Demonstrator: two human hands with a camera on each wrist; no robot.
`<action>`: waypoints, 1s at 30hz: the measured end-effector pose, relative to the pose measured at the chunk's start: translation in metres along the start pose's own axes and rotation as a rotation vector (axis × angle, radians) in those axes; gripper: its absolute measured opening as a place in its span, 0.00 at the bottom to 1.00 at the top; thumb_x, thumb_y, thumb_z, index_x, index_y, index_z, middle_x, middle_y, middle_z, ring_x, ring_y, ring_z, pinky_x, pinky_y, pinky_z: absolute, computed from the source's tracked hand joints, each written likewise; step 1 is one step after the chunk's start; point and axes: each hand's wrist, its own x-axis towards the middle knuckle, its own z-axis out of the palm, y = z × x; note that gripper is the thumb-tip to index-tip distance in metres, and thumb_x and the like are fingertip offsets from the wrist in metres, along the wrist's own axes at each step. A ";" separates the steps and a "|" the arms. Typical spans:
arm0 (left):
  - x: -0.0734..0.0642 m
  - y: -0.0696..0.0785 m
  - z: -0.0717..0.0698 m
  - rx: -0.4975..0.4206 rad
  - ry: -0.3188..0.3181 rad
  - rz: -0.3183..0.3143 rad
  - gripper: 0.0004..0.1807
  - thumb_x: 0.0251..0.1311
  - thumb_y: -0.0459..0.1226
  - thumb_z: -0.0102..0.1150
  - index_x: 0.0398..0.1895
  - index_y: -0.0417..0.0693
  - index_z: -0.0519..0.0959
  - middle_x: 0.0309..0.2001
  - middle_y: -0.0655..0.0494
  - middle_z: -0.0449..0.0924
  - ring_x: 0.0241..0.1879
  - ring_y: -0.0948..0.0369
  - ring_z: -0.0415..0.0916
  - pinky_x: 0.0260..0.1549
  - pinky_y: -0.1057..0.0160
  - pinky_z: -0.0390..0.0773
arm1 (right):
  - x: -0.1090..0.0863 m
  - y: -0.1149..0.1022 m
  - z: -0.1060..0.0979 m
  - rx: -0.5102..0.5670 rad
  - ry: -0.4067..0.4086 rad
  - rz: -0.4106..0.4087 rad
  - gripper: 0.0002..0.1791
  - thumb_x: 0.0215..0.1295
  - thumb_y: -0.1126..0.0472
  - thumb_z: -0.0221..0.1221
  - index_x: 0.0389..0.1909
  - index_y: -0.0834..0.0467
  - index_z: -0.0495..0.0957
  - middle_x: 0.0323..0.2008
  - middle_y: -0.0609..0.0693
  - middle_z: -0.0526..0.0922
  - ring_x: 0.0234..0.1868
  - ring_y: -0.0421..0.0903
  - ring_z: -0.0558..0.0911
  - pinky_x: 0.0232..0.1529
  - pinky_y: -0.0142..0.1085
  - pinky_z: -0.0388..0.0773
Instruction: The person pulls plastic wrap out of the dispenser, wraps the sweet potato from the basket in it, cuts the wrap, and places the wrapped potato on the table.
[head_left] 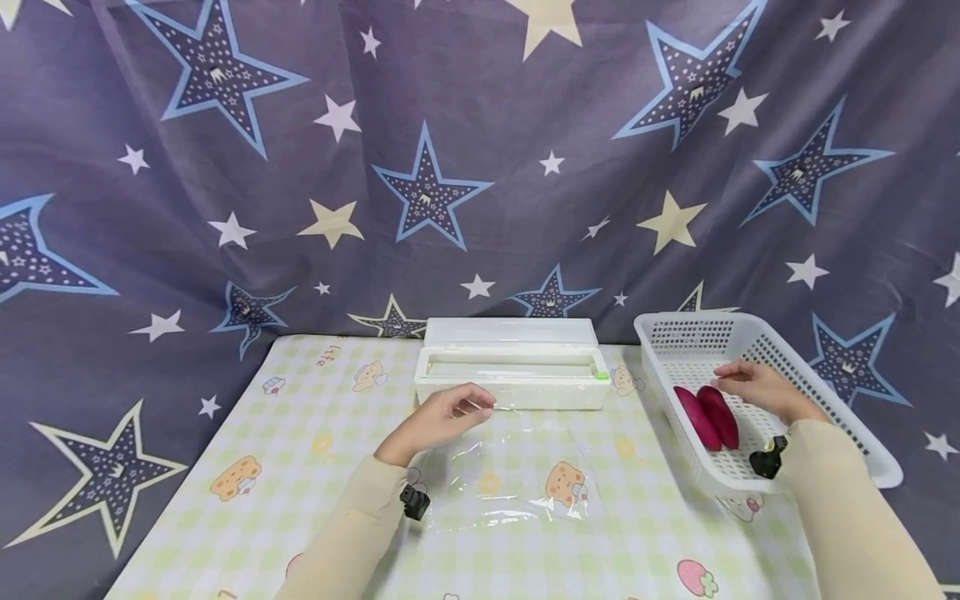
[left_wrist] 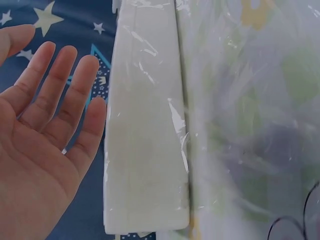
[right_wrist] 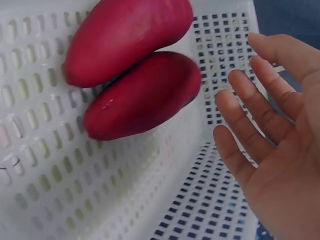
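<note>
Two smooth, deep magenta oblong vegetables lie side by side in a white perforated plastic basket on the right. My right hand is over the basket, fingers spread and slightly bent, beside the vegetables and holding nothing. On the left, my left hand hovers near the front of a white cling film dispenser, its fingers loosely bent around nothing. A sheet of clear cling film stretches from the dispenser's front over the tablecloth. The dispenser's lid is raised, and a roll shows inside.
A green slider sits at the dispenser's right end. The table wears a checked cloth with cartoon prints. Behind it hangs a dark star-patterned curtain, close to the dispenser's back.
</note>
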 end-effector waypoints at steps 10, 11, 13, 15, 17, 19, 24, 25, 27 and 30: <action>0.010 0.000 0.016 -0.002 -0.037 -0.009 0.13 0.72 0.41 0.57 0.53 0.44 0.80 0.51 0.51 0.82 0.47 0.61 0.79 0.50 0.60 0.78 | -0.002 0.012 0.007 0.051 -0.029 0.065 0.32 0.72 0.55 0.58 0.63 0.77 0.64 0.52 0.68 0.80 0.46 0.47 0.78 0.46 0.46 0.79; 0.011 0.000 0.018 -0.002 -0.038 -0.005 0.13 0.73 0.41 0.57 0.53 0.44 0.80 0.51 0.51 0.82 0.47 0.61 0.79 0.50 0.60 0.78 | -0.001 0.013 0.007 0.052 -0.035 0.072 0.33 0.72 0.54 0.58 0.63 0.77 0.64 0.52 0.69 0.79 0.47 0.49 0.78 0.47 0.48 0.79; 0.013 0.000 0.020 -0.006 -0.041 -0.004 0.12 0.72 0.40 0.57 0.52 0.45 0.81 0.51 0.52 0.82 0.47 0.61 0.79 0.50 0.60 0.78 | 0.000 0.016 0.008 0.063 -0.051 0.084 0.35 0.71 0.54 0.60 0.63 0.78 0.62 0.52 0.69 0.79 0.50 0.55 0.78 0.49 0.52 0.79; 0.013 0.001 0.021 -0.009 -0.040 -0.001 0.11 0.72 0.40 0.58 0.52 0.47 0.81 0.50 0.55 0.83 0.47 0.61 0.79 0.50 0.60 0.78 | 0.001 0.019 0.009 0.080 -0.067 0.102 0.36 0.70 0.54 0.61 0.63 0.78 0.62 0.51 0.69 0.80 0.51 0.57 0.79 0.49 0.56 0.78; 0.014 0.002 0.022 -0.012 -0.038 -0.001 0.10 0.72 0.40 0.58 0.51 0.49 0.81 0.49 0.57 0.82 0.47 0.61 0.79 0.50 0.59 0.78 | 0.002 0.021 0.010 0.085 -0.089 0.120 0.37 0.70 0.53 0.61 0.62 0.79 0.60 0.50 0.69 0.79 0.51 0.59 0.79 0.50 0.58 0.78; 0.014 0.002 0.023 -0.008 -0.034 -0.002 0.10 0.72 0.41 0.58 0.51 0.49 0.81 0.48 0.59 0.82 0.46 0.61 0.79 0.49 0.59 0.78 | 0.003 0.022 0.011 0.089 -0.096 0.155 0.39 0.69 0.52 0.61 0.63 0.79 0.58 0.52 0.73 0.77 0.53 0.62 0.78 0.51 0.59 0.77; 0.015 0.002 0.025 0.003 -0.028 -0.008 0.09 0.72 0.41 0.57 0.50 0.50 0.81 0.47 0.59 0.83 0.46 0.60 0.79 0.48 0.60 0.78 | 0.004 0.021 0.012 0.079 -0.134 0.229 0.44 0.69 0.50 0.60 0.67 0.80 0.53 0.61 0.80 0.66 0.60 0.71 0.71 0.54 0.58 0.77; 0.016 0.002 0.025 0.004 -0.028 -0.009 0.09 0.72 0.40 0.57 0.50 0.50 0.81 0.47 0.58 0.83 0.46 0.60 0.79 0.48 0.60 0.78 | 0.004 0.021 0.012 0.084 -0.153 0.244 0.45 0.70 0.49 0.60 0.68 0.80 0.51 0.61 0.80 0.65 0.60 0.71 0.71 0.54 0.58 0.77; 0.016 0.002 0.026 -0.005 -0.029 -0.010 0.10 0.72 0.39 0.57 0.51 0.48 0.81 0.48 0.55 0.83 0.46 0.59 0.79 0.49 0.60 0.78 | 0.004 0.022 0.013 0.106 -0.195 0.275 0.46 0.70 0.49 0.59 0.68 0.80 0.49 0.60 0.79 0.66 0.59 0.70 0.73 0.54 0.56 0.77; 0.016 0.009 0.027 -0.009 -0.042 -0.016 0.10 0.72 0.36 0.57 0.51 0.44 0.81 0.49 0.49 0.83 0.48 0.55 0.79 0.50 0.58 0.77 | 0.005 0.024 0.015 0.147 -0.244 0.303 0.48 0.69 0.49 0.59 0.69 0.80 0.46 0.57 0.76 0.71 0.56 0.66 0.77 0.54 0.54 0.78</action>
